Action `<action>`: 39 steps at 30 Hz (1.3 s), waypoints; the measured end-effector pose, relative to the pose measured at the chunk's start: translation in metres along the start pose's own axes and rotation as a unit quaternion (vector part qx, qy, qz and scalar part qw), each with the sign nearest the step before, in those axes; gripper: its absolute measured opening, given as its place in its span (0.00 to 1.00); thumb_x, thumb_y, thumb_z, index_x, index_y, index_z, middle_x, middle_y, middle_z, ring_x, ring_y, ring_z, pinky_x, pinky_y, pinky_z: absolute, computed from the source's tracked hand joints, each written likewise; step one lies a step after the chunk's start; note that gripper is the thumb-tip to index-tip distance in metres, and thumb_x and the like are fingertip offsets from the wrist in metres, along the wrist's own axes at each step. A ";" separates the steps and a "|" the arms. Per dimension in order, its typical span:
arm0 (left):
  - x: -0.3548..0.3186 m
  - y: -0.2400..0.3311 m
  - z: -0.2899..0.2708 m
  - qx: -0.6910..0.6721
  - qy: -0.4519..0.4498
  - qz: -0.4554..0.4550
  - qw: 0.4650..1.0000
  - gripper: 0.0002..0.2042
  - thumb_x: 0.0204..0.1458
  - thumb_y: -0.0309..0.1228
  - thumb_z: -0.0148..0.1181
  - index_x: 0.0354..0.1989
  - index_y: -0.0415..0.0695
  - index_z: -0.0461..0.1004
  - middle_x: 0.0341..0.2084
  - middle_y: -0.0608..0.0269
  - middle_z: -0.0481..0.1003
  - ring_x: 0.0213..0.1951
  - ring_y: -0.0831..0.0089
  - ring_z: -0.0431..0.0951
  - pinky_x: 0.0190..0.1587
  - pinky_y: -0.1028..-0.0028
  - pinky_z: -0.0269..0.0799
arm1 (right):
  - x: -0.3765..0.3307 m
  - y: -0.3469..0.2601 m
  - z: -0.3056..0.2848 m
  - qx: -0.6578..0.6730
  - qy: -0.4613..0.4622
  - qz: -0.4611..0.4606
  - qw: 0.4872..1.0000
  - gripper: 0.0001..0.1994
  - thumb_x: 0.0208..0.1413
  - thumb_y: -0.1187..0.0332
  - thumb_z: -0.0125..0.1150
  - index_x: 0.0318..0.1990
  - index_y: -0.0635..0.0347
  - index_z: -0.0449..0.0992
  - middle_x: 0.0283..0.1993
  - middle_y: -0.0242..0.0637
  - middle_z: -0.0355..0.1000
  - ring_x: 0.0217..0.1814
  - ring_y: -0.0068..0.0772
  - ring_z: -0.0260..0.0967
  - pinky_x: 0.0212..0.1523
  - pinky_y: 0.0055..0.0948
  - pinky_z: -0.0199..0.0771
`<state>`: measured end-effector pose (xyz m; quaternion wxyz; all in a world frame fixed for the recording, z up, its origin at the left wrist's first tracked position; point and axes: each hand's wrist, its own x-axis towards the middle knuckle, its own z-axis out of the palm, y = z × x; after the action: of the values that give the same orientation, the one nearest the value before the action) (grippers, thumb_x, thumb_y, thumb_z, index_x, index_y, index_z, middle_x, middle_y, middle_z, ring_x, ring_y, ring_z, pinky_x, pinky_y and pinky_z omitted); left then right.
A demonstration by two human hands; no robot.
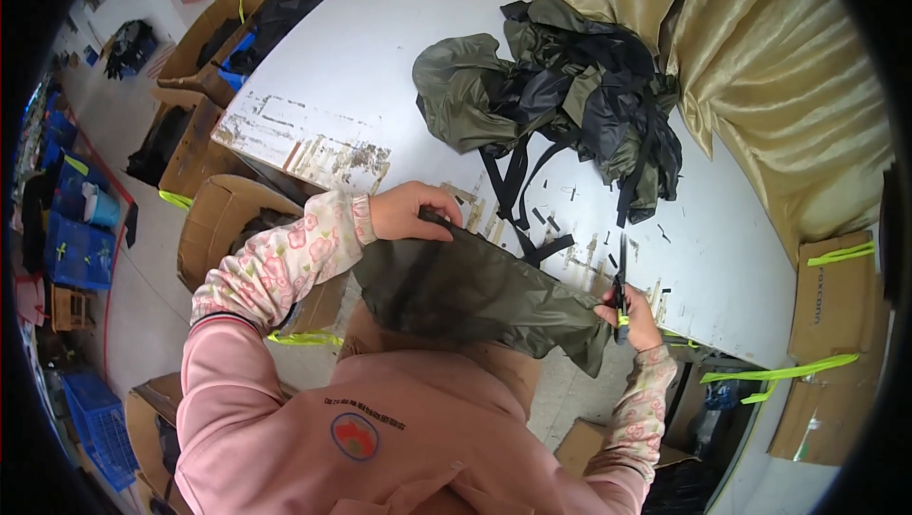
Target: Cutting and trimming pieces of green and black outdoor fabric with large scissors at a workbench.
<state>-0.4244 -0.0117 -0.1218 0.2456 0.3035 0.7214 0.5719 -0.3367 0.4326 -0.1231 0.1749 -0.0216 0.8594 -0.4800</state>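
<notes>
A dark olive piece of thin, shiny fabric point(475, 292) is stretched between my hands over the near edge of the table. My left hand point(408, 211) is closed on its upper left end, thumb against the cloth. At the other end, my right hand point(642, 323) grips a pair of scissors point(621, 298) with dark blades pointing away from me. The thumb and finger of that hand also pinch the fabric's right corner. Beyond the hands lies a heap of olive and black fabric pieces point(589, 97) with black straps point(513, 182) trailing from it.
Small black scraps point(546, 222) lie on the worn white table point(332, 59). Cardboard boxes point(223, 220) with dark cloth stand along its left side. Another carton point(831, 325) is at the right. A gold curtain point(779, 68) hangs behind. Blue crates point(81, 249) sit far left.
</notes>
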 end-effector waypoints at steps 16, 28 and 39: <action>-0.020 -0.017 0.026 -0.064 0.047 -0.008 0.997 0.12 0.48 0.27 0.64 0.41 0.41 0.77 0.34 0.65 0.76 0.38 0.80 0.72 0.44 0.78 0.66 | 0.067 -0.092 0.113 -0.087 -0.082 -0.130 0.984 0.14 0.43 0.78 0.69 0.33 0.63 0.68 0.32 0.31 0.71 0.34 0.20 0.65 0.37 0.24 0.68; -0.037 -0.028 0.035 -0.193 0.077 -0.071 0.976 0.13 0.50 0.31 0.61 0.43 0.40 0.77 0.36 0.65 0.77 0.40 0.80 0.71 0.47 0.78 0.65 | 0.058 -0.121 0.075 -0.365 -0.078 -0.273 0.887 0.23 0.35 0.58 0.76 0.33 0.62 0.70 0.30 0.37 0.69 0.30 0.36 0.67 0.35 0.33 0.63; -0.042 -0.027 0.038 -0.224 0.100 -0.074 0.967 0.12 0.51 0.30 0.61 0.44 0.42 0.78 0.38 0.65 0.76 0.41 0.80 0.70 0.49 0.78 0.64 | 0.069 -0.125 0.076 -0.438 -0.098 -0.273 0.851 0.27 0.33 0.48 0.72 0.32 0.60 0.70 0.31 0.38 0.69 0.38 0.39 0.66 0.40 0.34 0.56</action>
<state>-0.3723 -0.0208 -0.1562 0.2759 0.1278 0.6160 0.7267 -0.3931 0.2893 -0.0740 0.0928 -0.3769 0.9183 -0.0781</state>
